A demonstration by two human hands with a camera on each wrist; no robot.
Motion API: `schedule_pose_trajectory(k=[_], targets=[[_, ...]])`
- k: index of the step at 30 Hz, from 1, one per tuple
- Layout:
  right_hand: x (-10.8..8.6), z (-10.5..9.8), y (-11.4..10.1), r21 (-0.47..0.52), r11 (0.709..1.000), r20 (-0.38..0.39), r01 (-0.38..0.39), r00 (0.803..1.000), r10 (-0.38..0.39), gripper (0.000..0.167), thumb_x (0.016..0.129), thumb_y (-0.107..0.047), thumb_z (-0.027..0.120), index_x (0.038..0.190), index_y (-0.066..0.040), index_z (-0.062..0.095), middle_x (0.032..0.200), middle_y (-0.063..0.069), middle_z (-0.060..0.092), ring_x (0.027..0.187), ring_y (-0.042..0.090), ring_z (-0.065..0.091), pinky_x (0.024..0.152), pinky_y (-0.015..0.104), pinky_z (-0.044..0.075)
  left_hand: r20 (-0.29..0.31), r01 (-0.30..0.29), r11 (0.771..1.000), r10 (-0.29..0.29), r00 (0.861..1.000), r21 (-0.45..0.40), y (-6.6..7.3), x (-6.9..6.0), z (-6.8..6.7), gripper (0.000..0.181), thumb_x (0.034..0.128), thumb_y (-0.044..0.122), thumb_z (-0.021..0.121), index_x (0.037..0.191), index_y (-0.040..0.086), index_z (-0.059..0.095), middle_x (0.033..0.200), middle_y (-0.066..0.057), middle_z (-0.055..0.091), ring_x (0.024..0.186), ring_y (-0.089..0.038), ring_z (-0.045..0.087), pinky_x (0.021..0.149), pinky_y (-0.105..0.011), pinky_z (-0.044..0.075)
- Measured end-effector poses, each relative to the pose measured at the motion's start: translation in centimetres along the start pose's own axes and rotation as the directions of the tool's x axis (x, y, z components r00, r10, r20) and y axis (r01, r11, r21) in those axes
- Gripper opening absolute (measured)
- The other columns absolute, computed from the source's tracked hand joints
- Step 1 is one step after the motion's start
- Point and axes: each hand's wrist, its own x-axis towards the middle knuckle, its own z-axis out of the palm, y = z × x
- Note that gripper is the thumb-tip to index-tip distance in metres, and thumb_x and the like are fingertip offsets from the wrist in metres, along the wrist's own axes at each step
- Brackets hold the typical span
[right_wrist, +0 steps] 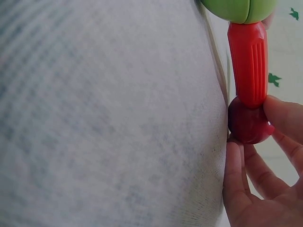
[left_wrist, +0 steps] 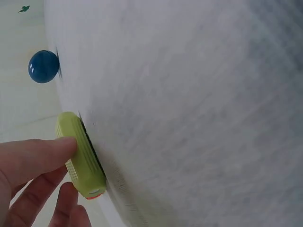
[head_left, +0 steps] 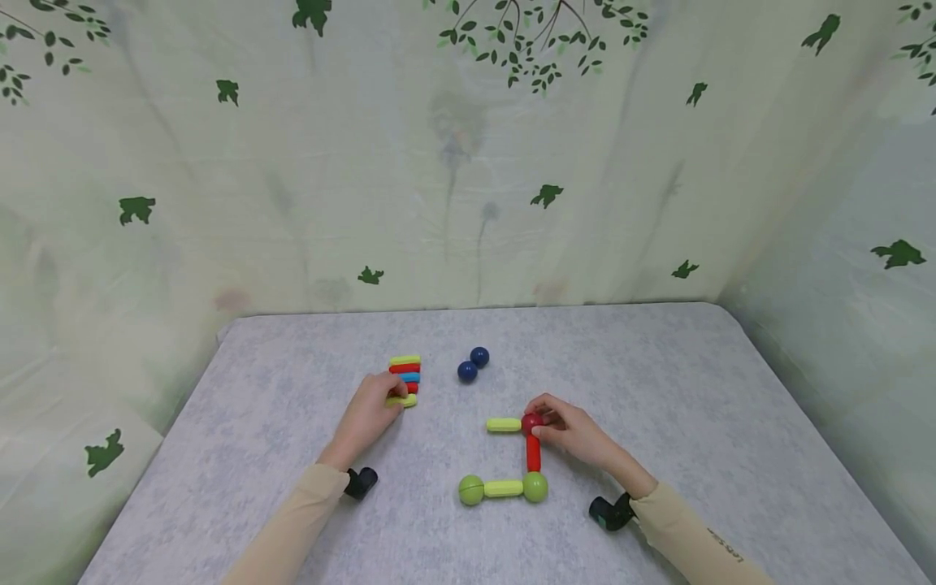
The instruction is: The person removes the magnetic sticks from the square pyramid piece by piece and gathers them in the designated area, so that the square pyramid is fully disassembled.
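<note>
On the gray table (head_left: 219, 471), the right hand (head_left: 578, 435) holds the red ball (head_left: 532, 422) of a stick-and-ball shape (head_left: 533, 457), the left hand (head_left: 369, 409) pinches the nearest yellow-green stick (head_left: 410, 400) in a row (head_left: 405, 369), two blue balls (head_left: 467, 372) sit farther back, and a pale leafy cloth (head_left: 366, 203) hangs behind.

Pale green fabric backdrop (head_left: 380, 187), dark leaf prints (head_left: 547, 195), mottled grey tabletop (head_left: 621, 366), soft light
</note>
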Motion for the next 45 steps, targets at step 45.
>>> schedule_pose_trajectory(k=[45], targets=[[-0.1, 0.0, -0.1, 0.022, 1.0, -0.01, 0.002, 1.0, -0.002, 0.021, 0.094, -0.007, 0.06, 0.114, -0.008, 0.057, 0.11, 0.006, 0.06, 0.102, 0.026, 0.057, 0.087, 0.042, 0.047, 0.314, -0.146, 0.951, 0.231, 0.921, -0.271, 9.0, 2.6, 7.4, 0.012, 0.084, 0.004, 0.071, 0.086, 0.01, 0.061, 0.082, 0.005, 0.06, 0.075, -0.01, 0.054, 0.068, -0.024, 0.048]])
